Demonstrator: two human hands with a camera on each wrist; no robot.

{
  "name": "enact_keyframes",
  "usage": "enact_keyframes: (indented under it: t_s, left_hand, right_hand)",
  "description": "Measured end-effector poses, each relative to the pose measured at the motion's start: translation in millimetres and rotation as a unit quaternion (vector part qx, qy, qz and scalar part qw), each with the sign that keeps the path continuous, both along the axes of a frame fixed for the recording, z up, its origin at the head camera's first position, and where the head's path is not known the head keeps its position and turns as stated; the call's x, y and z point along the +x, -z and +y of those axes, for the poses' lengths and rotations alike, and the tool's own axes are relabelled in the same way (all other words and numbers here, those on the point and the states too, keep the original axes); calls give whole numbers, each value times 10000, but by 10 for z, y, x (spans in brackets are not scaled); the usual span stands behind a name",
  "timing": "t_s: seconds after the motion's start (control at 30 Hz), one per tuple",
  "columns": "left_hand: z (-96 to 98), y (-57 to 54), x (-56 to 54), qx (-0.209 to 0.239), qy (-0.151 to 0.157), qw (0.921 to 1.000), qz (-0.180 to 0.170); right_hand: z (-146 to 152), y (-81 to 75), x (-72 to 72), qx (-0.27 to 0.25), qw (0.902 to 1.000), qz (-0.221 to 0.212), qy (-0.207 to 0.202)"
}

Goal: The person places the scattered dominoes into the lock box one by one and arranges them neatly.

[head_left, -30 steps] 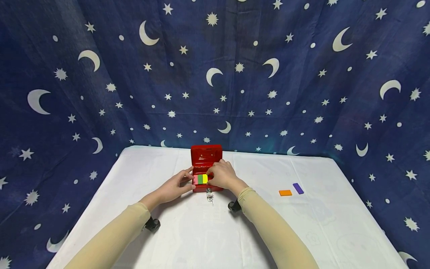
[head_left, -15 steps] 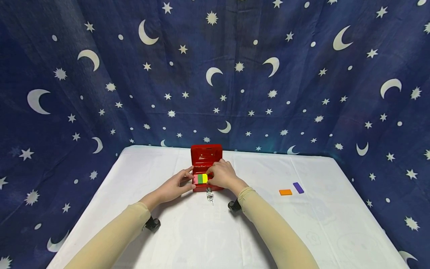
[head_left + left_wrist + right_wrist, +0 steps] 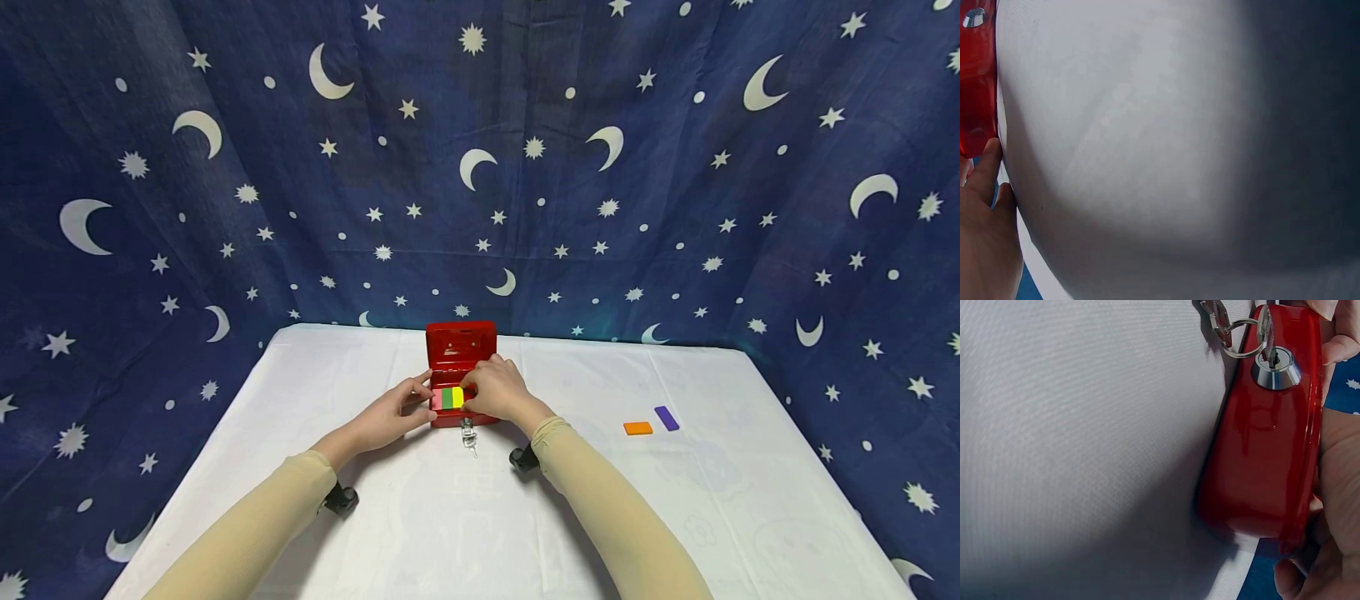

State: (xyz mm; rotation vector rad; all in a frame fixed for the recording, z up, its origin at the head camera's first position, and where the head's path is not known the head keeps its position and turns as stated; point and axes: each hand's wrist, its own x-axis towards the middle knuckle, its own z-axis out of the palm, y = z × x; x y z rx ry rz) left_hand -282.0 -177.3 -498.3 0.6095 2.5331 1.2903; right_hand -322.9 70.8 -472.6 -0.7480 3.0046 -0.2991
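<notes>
A red metal cash box [image 3: 461, 342] stands on the white-covered table with its lid raised. Inside, a pink block [image 3: 437, 401], a green block [image 3: 447, 399] and a yellow block [image 3: 457, 397] lie side by side. My left hand [image 3: 384, 418] holds the box's left end, thumb at the front corner. With thumb and index finger, my right hand [image 3: 497, 392] pinches the yellow block at its right edge; the other fingers are over the box's right side. Keys on a ring [image 3: 1267, 337] hang from the front lock [image 3: 1277, 369] in the right wrist view.
To the right on the white cloth [image 3: 480, 533] lie an orange block [image 3: 637, 428] and a purple block [image 3: 666, 418], apart from the box. A dark blue curtain [image 3: 555, 167] with moons and stars hangs behind the table. Black wrist cameras [image 3: 341, 502] sit under both forearms.
</notes>
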Motion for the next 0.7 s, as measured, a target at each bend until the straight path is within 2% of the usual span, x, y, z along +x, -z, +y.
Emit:
enact_keyframes:
  t_s: [0.7]
  left_hand:
    - [10, -19, 7, -109, -44, 9999, -20]
  right_hand:
    - [32, -31, 18, -181, 9998, -52, 16]
